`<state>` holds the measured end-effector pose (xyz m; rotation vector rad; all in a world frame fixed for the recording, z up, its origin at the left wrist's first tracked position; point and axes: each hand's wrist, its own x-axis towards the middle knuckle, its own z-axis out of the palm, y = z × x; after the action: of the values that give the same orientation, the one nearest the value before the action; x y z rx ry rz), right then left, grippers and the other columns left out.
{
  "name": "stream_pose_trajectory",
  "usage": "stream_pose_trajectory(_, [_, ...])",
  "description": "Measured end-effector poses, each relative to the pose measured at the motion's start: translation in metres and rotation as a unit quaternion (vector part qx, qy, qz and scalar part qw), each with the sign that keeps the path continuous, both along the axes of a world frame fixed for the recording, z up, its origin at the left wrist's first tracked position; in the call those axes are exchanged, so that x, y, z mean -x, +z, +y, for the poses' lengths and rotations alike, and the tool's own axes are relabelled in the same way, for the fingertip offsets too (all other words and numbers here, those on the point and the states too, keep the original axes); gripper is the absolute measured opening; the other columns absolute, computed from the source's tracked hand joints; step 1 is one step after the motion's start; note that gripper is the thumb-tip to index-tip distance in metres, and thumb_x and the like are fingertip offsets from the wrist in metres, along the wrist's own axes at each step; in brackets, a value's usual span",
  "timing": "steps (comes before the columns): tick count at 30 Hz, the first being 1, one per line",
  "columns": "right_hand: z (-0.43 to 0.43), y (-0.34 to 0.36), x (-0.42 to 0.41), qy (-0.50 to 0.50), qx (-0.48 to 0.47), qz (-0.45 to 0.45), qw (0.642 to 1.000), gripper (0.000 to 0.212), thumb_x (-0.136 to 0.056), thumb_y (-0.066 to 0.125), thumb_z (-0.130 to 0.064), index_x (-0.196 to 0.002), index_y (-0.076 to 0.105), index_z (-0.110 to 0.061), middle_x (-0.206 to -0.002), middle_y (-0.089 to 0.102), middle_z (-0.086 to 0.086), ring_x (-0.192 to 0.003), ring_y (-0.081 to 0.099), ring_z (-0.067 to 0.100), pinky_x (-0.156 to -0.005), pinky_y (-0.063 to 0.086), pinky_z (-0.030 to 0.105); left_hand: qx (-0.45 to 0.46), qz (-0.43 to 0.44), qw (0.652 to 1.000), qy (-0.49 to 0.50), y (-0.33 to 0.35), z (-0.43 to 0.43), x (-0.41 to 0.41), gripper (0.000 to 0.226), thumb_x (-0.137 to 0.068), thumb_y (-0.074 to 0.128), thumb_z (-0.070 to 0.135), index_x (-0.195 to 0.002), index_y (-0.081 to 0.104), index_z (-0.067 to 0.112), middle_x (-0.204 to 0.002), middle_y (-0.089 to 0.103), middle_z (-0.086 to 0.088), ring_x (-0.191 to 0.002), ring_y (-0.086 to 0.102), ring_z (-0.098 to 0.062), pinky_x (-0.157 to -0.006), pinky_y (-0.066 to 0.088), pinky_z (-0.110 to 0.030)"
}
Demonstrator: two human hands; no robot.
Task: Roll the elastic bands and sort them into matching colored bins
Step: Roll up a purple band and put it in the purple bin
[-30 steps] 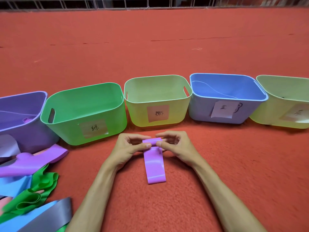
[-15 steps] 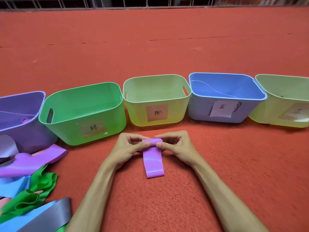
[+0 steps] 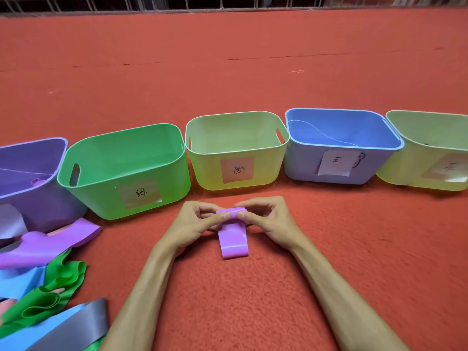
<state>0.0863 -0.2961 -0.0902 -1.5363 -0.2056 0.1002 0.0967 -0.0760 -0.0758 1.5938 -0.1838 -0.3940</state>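
Observation:
A purple elastic band lies on the red carpet in front of me, its far end rolled into a small coil. My left hand and my right hand pinch that coil from either side, thumbs on top. The loose tail points toward me. Behind the hands stand five bins in a row: purple bin, green bin, yellow-green bin with a pink label, blue bin, and another yellow-green bin at the far right.
A heap of loose bands lies at the lower left: a purple band, a green band, blue bands and a grey band. Open red carpet stretches behind the bins to a metal fence.
The coil has grown a little and the purple tail on the carpet has become shorter, drawn toward the hands. The hands stay in the same place.

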Motion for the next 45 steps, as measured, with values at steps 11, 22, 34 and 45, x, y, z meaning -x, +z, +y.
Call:
stream_pose_trajectory(11, [0.0039, -0.0021, -0.0027, -0.006, 0.025, -0.008, 1.0, 0.018, -0.092, 0.077, -0.014, -0.107, 0.077, -0.004, -0.095, 0.079, 0.013, -0.083, 0.073, 0.019, -0.07, 0.06, 0.035, 0.041, -0.026, 0.998, 0.045, -0.0032, -0.0028, 0.0019, 0.034, -0.075, 0.083, 0.003, -0.108, 0.077, -0.002, -0.101, 0.078, -0.02, -0.091, 0.074, -0.023, -0.079, 0.059, -0.027])
stream_pose_trajectory(22, [0.0031, 0.002, 0.0024, -0.006, -0.02, 0.001, 1.0, 0.022, -0.087, 0.079, -0.003, -0.109, 0.078, -0.004, -0.101, 0.08, 0.011, -0.09, 0.074, 0.016, -0.072, 0.061, 0.031, 0.014, 0.012, 1.0, 0.002, -0.001, -0.0018, 0.0, 0.021, -0.094, 0.072, 0.016, -0.109, 0.077, 0.002, -0.096, 0.078, -0.017, -0.08, 0.072, -0.017, -0.069, 0.056, -0.021])
stream_pose_trajectory(34, [0.0039, 0.0021, 0.0003, -0.006, 0.016, -0.001, 1.0, 0.016, -0.092, 0.077, -0.012, -0.105, 0.079, -0.002, -0.092, 0.079, 0.014, -0.076, 0.071, 0.015, -0.065, 0.059, 0.028, 0.028, -0.022, 0.999, 0.013, -0.0037, -0.0015, 0.0021, 0.028, -0.085, 0.081, 0.01, -0.112, 0.077, 0.01, -0.108, 0.077, -0.017, -0.095, 0.071, -0.02, -0.079, 0.058, -0.032])
stream_pose_trajectory(45, [0.0036, 0.001, 0.0014, -0.006, -0.015, 0.01, 1.0, 0.024, -0.084, 0.082, -0.004, -0.108, 0.079, -0.008, -0.094, 0.078, 0.011, -0.078, 0.068, 0.015, -0.069, 0.061, 0.033, 0.014, -0.025, 1.0, -0.007, -0.007, -0.0022, -0.0007, 0.028, -0.091, 0.078, 0.025, -0.109, 0.076, 0.004, -0.105, 0.076, -0.025, -0.093, 0.071, -0.028, -0.087, 0.053, -0.043])
